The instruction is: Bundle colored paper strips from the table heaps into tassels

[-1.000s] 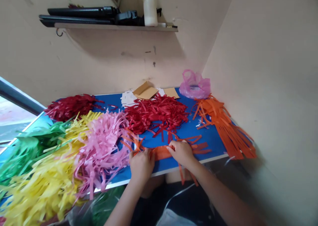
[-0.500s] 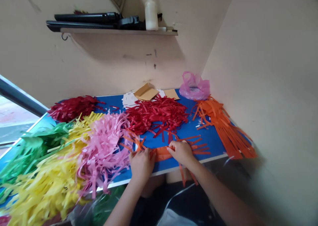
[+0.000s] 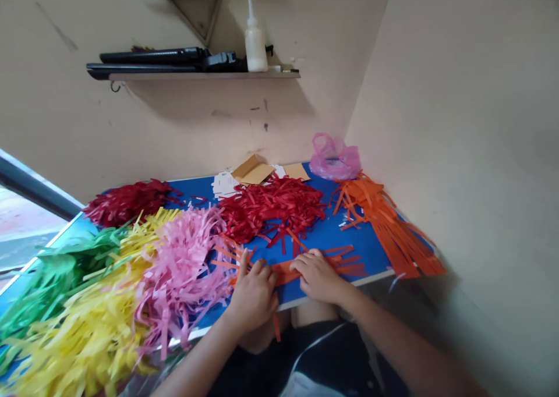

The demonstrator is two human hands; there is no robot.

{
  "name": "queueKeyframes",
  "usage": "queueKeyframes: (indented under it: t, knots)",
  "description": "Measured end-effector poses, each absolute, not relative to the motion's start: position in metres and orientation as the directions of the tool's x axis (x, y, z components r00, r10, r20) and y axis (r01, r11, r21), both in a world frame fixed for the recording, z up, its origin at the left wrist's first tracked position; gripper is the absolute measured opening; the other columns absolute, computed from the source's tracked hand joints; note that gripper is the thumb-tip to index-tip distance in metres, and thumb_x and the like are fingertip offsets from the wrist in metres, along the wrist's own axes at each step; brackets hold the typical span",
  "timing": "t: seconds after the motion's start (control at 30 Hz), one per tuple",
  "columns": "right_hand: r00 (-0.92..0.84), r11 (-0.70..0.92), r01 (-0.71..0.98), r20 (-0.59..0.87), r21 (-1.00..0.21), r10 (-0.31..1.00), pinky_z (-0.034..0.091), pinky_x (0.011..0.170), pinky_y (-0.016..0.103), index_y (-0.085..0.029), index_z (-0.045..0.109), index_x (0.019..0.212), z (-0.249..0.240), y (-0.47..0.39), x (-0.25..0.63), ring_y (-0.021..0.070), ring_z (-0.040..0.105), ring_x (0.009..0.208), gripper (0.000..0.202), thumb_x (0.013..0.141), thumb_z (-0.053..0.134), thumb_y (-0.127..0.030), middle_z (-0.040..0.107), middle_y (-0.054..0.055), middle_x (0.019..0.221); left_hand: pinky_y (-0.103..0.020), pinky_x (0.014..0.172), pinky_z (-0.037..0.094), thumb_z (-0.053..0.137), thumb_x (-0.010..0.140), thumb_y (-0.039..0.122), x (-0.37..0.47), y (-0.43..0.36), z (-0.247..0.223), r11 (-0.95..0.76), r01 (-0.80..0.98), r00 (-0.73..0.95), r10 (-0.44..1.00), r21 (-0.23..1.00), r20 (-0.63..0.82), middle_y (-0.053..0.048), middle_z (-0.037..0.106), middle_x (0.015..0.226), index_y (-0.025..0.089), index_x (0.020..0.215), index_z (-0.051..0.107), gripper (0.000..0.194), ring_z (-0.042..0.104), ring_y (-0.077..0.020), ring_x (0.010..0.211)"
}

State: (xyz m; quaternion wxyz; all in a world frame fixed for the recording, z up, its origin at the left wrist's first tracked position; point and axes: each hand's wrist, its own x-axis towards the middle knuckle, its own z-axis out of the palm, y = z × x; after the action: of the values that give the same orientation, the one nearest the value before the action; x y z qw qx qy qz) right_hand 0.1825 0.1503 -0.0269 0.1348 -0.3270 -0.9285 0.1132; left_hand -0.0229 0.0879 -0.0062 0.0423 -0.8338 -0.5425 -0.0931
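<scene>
A band of orange fringed tissue paper (image 3: 286, 272) lies across the front of the blue table, its cut strips fanning out at both ends. My left hand (image 3: 254, 295) grips the left part of the band, with curled fingers and one finger pointing up. At the right part, my right hand (image 3: 318, 276) has bent fingers closed on the paper. One orange strip hangs over the table edge below my left hand. Just left of that hand lies a pink fringed paper bundle (image 3: 187, 269). Behind both hands is a red fringed pile (image 3: 275, 208).
Yellow (image 3: 87, 321) and green (image 3: 56, 269) fringe bundles cover the table's left side. A dark red bundle (image 3: 131, 202), envelope (image 3: 253, 171) and pink plastic bag (image 3: 335, 158) lie at the back. Another orange fringe bundle (image 3: 388, 228) overhangs the right edge. A bottle (image 3: 255, 48) stands on the wall shelf.
My left hand has turned, one finger now raised, and moved slightly nearer the table edge. My right hand's fingers lie flatter over the orange band. The view has tilted up a little.
</scene>
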Motion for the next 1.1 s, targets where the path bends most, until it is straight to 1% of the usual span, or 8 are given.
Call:
queueKeyframes:
  t: [0.13, 0.27, 0.33, 0.4, 0.47, 0.63, 0.83, 1.1]
  knots:
    - [-0.743, 0.757, 0.571, 0.191, -0.316, 0.641, 0.031, 0.089, 0.036, -0.018, 0.06, 0.096, -0.029, 0.161, 0.191, 0.0203, 0.058, 0.093, 0.03, 0.07, 0.052, -0.004, 0.067, 0.004, 0.097, -0.067, 0.117, 0.002, 0.052, 0.086, 0.011, -0.027, 0.083, -0.018, -0.308, 0.95, 0.285, 0.921, 0.046, 0.266, -0.006, 0.073, 0.098, 0.022, 0.098, 0.071, 0.025, 0.059, -0.0287, 0.113]
    - [-0.744, 0.762, 0.55, 0.215, -0.341, 0.633, 0.029, 0.093, 0.038, -0.018, 0.062, 0.099, -0.028, 0.162, 0.192, 0.0212, 0.058, 0.096, 0.023, 0.076, 0.067, -0.021, 0.067, 0.004, 0.099, -0.068, 0.116, 0.0, 0.053, 0.085, 0.009, -0.036, 0.082, -0.024, -0.3, 0.945, 0.252, 0.922, 0.13, 0.295, -0.002, 0.075, 0.101, 0.024, 0.098, 0.072, 0.028, 0.059, -0.029, 0.114]
    - [-0.742, 0.761, 0.543, 0.221, -0.355, 0.632, 0.028, 0.091, 0.037, -0.02, 0.065, 0.095, -0.03, 0.163, 0.192, 0.02, 0.059, 0.095, 0.015, 0.082, 0.069, -0.026, 0.069, 0.003, 0.098, -0.067, 0.116, -0.001, 0.058, 0.082, 0.013, -0.039, 0.08, -0.025, -0.306, 0.939, 0.25, 0.921, 0.159, 0.3, -0.003, 0.075, 0.104, 0.024, 0.099, 0.073, 0.025, 0.058, -0.0304, 0.116]
    - [-0.74, 0.758, 0.541, 0.222, -0.364, 0.635, 0.027, 0.088, 0.036, -0.022, 0.067, 0.09, -0.034, 0.166, 0.191, 0.018, 0.06, 0.094, 0.004, 0.087, 0.067, -0.025, 0.07, 0.001, 0.095, -0.066, 0.116, -0.003, 0.059, 0.085, 0.021, -0.04, 0.078, -0.027, -0.304, 0.935, 0.239, 0.919, 0.18, 0.312, -0.004, 0.074, 0.104, 0.025, 0.099, 0.073, 0.02, 0.058, -0.0307, 0.115]
    - [-0.73, 0.749, 0.552, 0.222, -0.367, 0.647, 0.027, 0.086, 0.035, -0.022, 0.069, 0.086, -0.038, 0.169, 0.19, 0.017, 0.061, 0.092, 0.006, 0.09, 0.065, -0.026, 0.071, 0.0, 0.093, -0.066, 0.115, -0.003, 0.056, 0.09, 0.029, -0.042, 0.077, -0.029, -0.281, 0.935, 0.204, 0.926, 0.216, 0.319, -0.003, 0.075, 0.103, 0.027, 0.098, 0.073, 0.019, 0.059, -0.0296, 0.113]
    - [-0.656, 0.679, 0.646, 0.2, -0.349, 0.728, 0.028, 0.08, 0.033, -0.019, 0.068, 0.081, -0.043, 0.174, 0.186, 0.0177, 0.06, 0.087, 0.02, 0.095, 0.058, -0.028, 0.07, 0.002, 0.086, -0.067, 0.112, 0.006, 0.05, 0.095, 0.034, -0.046, 0.084, -0.032, -0.176, 0.932, 0.094, 0.962, 0.317, 0.255, -0.002, 0.073, 0.099, 0.028, 0.088, 0.073, 0.025, 0.06, -0.0267, 0.108]
    - [-0.57, 0.581, 0.75, 0.137, -0.317, 0.81, 0.027, 0.074, 0.032, -0.019, 0.067, 0.074, -0.037, 0.179, 0.173, 0.0176, 0.062, 0.077, 0.02, 0.089, 0.061, -0.03, 0.07, 0.002, 0.078, -0.065, 0.106, 0.021, 0.057, 0.09, 0.035, -0.045, 0.097, -0.031, -0.076, 0.949, 0.013, 0.979, 0.305, 0.201, -0.004, 0.072, 0.092, 0.023, 0.078, 0.074, 0.024, 0.06, -0.0286, 0.101]
    - [-0.548, 0.542, 0.795, 0.062, -0.273, 0.834, 0.029, 0.071, 0.031, -0.02, 0.067, 0.072, -0.033, 0.187, 0.167, 0.0176, 0.062, 0.071, 0.02, 0.085, 0.064, -0.034, 0.072, 0.001, 0.076, -0.061, 0.103, 0.026, 0.059, 0.086, 0.036, -0.043, 0.106, -0.023, -0.04, 0.964, 0.002, 0.99, 0.263, 0.143, -0.005, 0.072, 0.083, 0.022, 0.066, 0.071, 0.027, 0.06, -0.0298, 0.099]
